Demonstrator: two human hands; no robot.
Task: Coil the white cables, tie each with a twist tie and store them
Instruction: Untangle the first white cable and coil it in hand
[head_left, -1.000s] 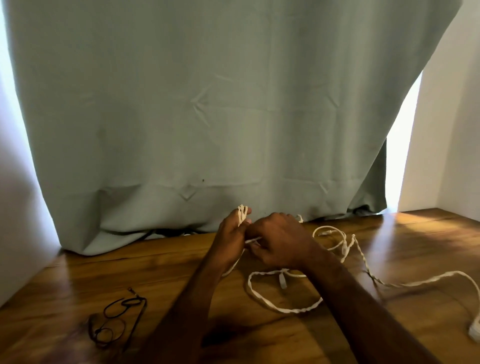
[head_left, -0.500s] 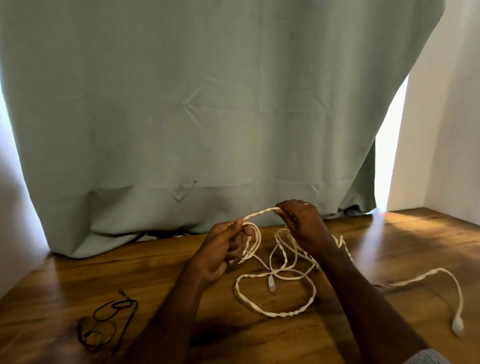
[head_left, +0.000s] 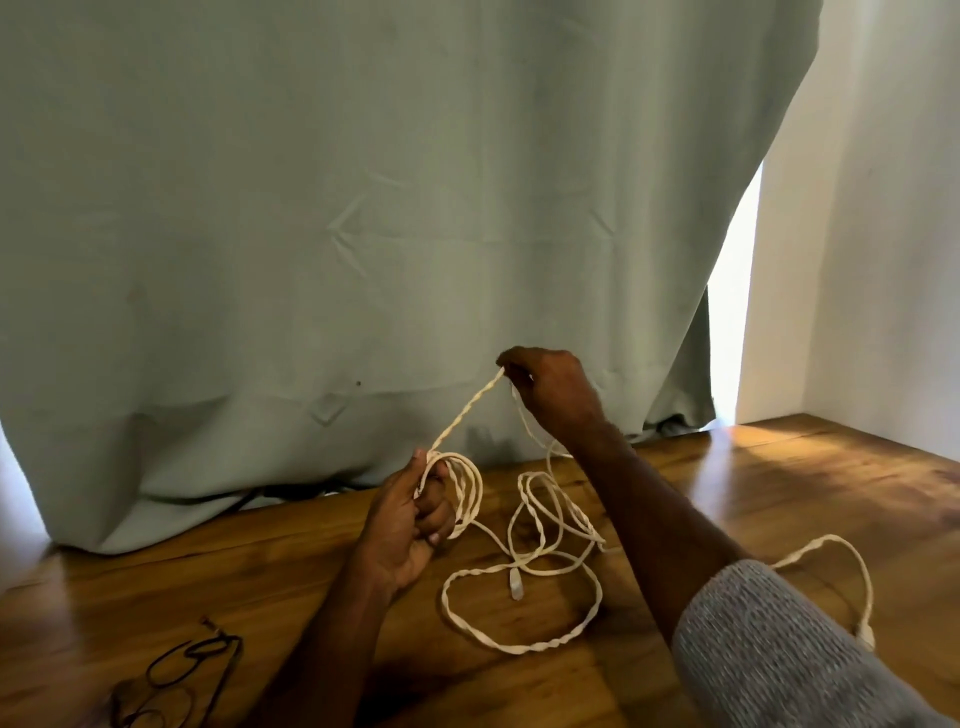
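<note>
A white twisted cable (head_left: 519, 631) lies in loose loops on the wooden table (head_left: 779, 493). My left hand (head_left: 410, 525) grips a small coil of it (head_left: 467, 493) above the table. My right hand (head_left: 550, 389) pinches the cable higher up, in front of the curtain, and a taut length runs down from it to the coil. One white plug end (head_left: 514, 590) rests inside the loose loops. The other end (head_left: 865, 634) lies to the right, past my grey sleeve. A thin black wire tie (head_left: 171, 675) lies curled at the lower left.
A grey-green curtain (head_left: 363, 234) hangs along the back of the table and bunches on it. A white wall (head_left: 883, 234) stands at the right, with a bright gap beside the curtain.
My right hand has lifted up and right, drawing a length of cable taut from the coil. The coil in my left hand has gained loops. The far plug end slid inward.
</note>
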